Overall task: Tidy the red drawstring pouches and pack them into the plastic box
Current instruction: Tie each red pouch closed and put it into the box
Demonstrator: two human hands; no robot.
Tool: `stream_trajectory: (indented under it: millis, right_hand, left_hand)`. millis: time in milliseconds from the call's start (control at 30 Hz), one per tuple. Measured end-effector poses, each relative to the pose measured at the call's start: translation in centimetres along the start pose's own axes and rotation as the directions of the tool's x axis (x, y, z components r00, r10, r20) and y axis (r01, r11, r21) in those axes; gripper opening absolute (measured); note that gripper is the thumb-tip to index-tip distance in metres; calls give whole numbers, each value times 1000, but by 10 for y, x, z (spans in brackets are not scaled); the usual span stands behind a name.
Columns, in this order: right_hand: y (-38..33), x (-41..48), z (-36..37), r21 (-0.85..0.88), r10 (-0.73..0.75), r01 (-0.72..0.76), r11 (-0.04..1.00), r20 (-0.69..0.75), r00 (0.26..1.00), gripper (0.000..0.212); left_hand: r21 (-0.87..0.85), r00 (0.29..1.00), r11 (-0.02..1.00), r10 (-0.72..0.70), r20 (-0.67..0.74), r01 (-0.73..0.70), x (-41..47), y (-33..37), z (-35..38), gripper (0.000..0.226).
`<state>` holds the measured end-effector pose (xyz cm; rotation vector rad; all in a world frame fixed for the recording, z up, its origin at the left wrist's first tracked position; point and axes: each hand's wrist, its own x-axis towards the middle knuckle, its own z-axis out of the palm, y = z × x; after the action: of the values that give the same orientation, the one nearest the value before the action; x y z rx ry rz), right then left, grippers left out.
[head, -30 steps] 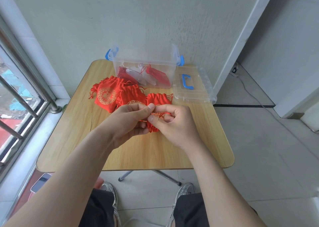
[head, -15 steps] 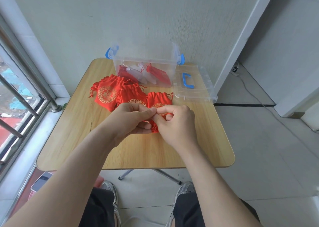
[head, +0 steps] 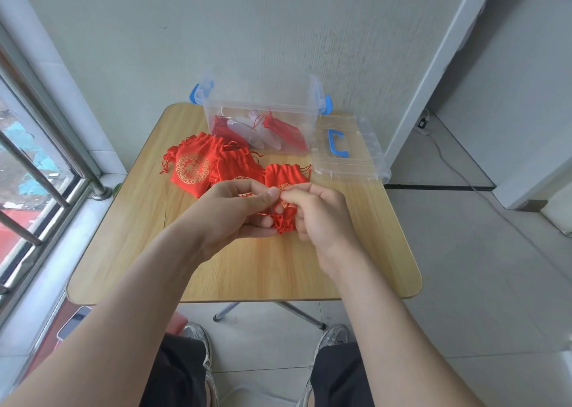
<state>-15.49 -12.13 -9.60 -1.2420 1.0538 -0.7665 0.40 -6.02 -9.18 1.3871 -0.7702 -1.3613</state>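
My left hand (head: 235,211) and my right hand (head: 318,215) meet over the middle of the wooden table (head: 148,221) and both pinch one small red drawstring pouch (head: 283,222), whose gathered mouth points toward me. Most of that pouch is hidden by my fingers. Behind my hands lie three more red pouches with gold patterns: a large one (head: 193,165) at the left, one (head: 236,167) in the middle and one (head: 286,174) at the right. The clear plastic box (head: 260,106) with blue latches stands open at the table's far edge and holds red pouches (head: 286,133).
The box's clear lid (head: 349,162) with a blue handle lies flat to the right of the box. A barred window (head: 34,171) runs along the left. A phone (head: 72,324) lies on the floor by the table's near left corner. My shoes (head: 334,340) show below.
My hands have shifted slightly and kept working the pouch's drawstring; the pouch mouth now looks gathered tighter. The other pouches, box and lid have not moved.
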Motion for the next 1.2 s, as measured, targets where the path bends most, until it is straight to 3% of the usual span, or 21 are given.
stream_trajectory:
  millis: [133,333,567,767,900,1000,1100,1200]
  right_hand:
    - [1,1,-2,-20,-12,12,1000,-1,1000,18]
    - [6,3,-5,-96,-64,65,993,12,998,19]
    - [10,9,-8,-199,-266,267,943,30,963,25]
    - [8,2,-11,-193,-402,427,883,154,902,21]
    - [9,4,-12,-214,-365,401,891,188,912,23]
    - [12,6,-11,-219,-320,361,906,200,926,22]
    - [10,8,-12,-131,-280,305,943,177,944,20]
    - [8,7,-13,-28,-261,267,963,142,955,25]
  left_hand:
    - [53,999,998,-35,15,34,-2,1,-4,24]
    - [130,999,991,-32,23,29,-5,5,2,10]
    - [194,999,981,-13,-45,22,-3,2,-3,13]
    - [417,998,909,42,-40,-22,-5,0,-3,13]
    - [577,995,810,70,75,-101,-7,0,-1,13]
    - [606,990,784,84,114,-137,-9,1,1,14]
    - [588,989,796,105,101,-144,-9,1,1,15]
    - [484,996,870,86,25,-87,-7,0,-3,11]
